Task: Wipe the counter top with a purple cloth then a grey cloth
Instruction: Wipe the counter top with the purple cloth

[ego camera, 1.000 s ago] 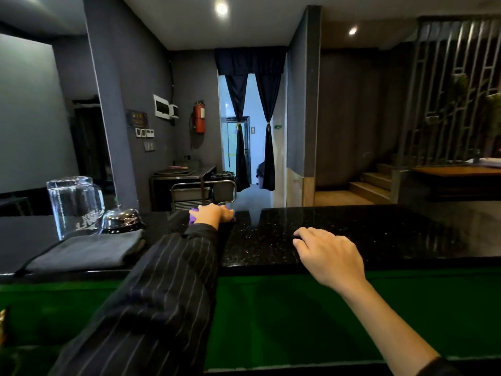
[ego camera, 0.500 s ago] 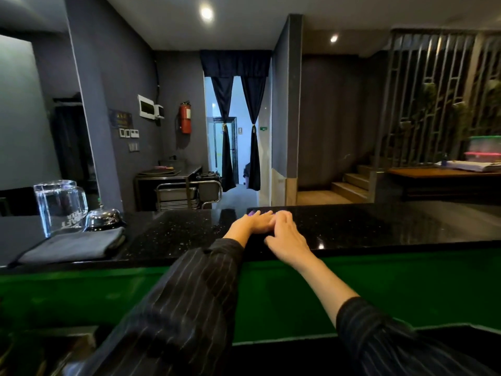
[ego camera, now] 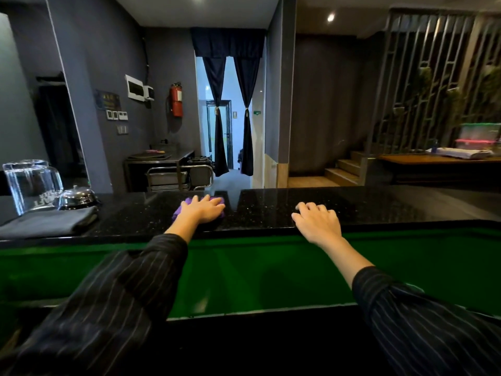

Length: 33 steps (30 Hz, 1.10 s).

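The left hand (ego camera: pixel 202 211) lies flat, palm down and fingers spread, on the purple cloth (ego camera: pixel 179 211), pressing it to the black table (ego camera: pixel 379 206). It clamps nothing; it only pins the cloth, which shows as a purple edge at the wrist side and beyond the fingertips. The right hand (ego camera: pixel 317 223) rests open on the table's near edge, well to the right of the cloth, holding nothing and seemingly bracing the body.

The step in hand looks like the first pass, with the purple cloth. To do it well, I judge the palm should keep even pressure so the whole cloth stays in contact, and the strokes should overlap and run the table's full depth, front edge to far edge, since the glossy speckled stone will show streaks. The stretch right of the cloth looks the larger part left. To the cloth's left the strokes need care near the standing things, which are better lifted than wiped around.

The grey cloth (ego camera: pixel 48 222) lies folded on the table well left of the purple one, untouched, with a bell (ego camera: pixel 77 198) touching its far edge and a glass jug (ego camera: pixel 31 184) just beyond that.

The jug carries white lettering, seen mirrored and not legible. A dark plaque (ego camera: pixel 108 101) on the far wall has gold writing too small to read.
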Motion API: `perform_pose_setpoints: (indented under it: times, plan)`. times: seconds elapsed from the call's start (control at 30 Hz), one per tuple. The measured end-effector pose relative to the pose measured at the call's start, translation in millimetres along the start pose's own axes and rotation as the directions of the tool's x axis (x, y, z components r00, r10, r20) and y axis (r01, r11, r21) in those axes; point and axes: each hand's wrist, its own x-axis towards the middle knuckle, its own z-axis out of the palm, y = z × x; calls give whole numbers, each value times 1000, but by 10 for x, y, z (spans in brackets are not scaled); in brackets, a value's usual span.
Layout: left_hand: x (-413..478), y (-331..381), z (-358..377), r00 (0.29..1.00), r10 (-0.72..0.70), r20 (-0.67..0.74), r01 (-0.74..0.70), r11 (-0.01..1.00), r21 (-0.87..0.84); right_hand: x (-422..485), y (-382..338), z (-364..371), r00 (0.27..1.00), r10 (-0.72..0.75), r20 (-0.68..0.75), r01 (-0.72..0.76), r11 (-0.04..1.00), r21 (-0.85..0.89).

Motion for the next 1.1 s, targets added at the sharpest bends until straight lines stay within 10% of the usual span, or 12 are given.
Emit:
perform_pose_setpoints:
  times: [0.3,0.5,0.63,0.87,1.1]
  plan:
    - [-124,1495,140,952,303,-32,-305,947,-100,-8,48,-35,999,2,35,-7,990,141]
    - [-494,1470,138,948,300,-103,-317,894,-316,-66,86,-240,977,-117,179,44,930,364]
    - [-872,1256,167,868,442,-225,-477,868,-137,-157,151,-366,922,-260,286,95,870,484]
    - [-1293,803,511,649,503,-571,-489,850,193,-498,-73,-82,965,-238,-110,262,859,439]
    - [-1968,68,457,744,27,-668,-439,773,-458,-871,-697,-246,863,-460,-209,504,754,421]
